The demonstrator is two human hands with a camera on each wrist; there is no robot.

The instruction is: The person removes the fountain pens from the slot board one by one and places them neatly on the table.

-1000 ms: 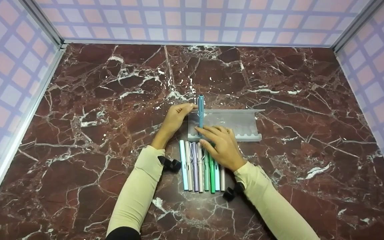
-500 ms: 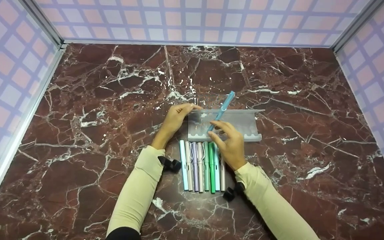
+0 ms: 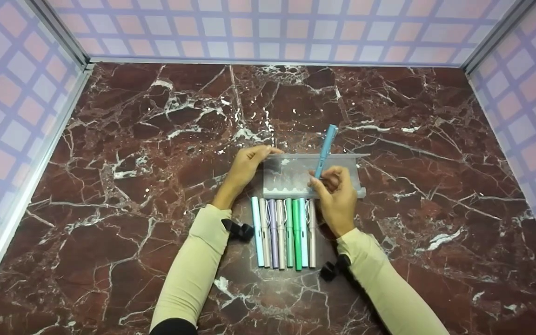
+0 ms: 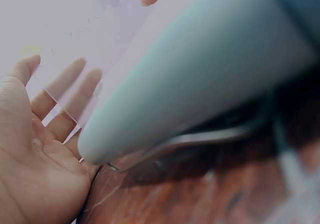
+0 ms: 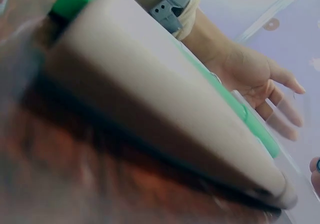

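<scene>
My right hand pinches a blue fountain pen near its lower end, holding it tilted above a clear plastic pen stand with a notched front lip. At the stand's left end is my left hand, its fingers extended. In the left wrist view, some fingertips of the left hand show through the clear panel. A row of capped pens, among them a purple pen and a green pen, lies side by side in front of the stand.
Red-brown marbled tabletop spreads around the stand. Checked panels in metal frames wall the back and both sides. Close to the wrist cameras, a pale blue pen and a beige pen fill much of those views.
My right hand has carried the blue pen rightward from the stand's left end, and the pen has gone from upright to tilted. My left hand stays at the stand's left end.
</scene>
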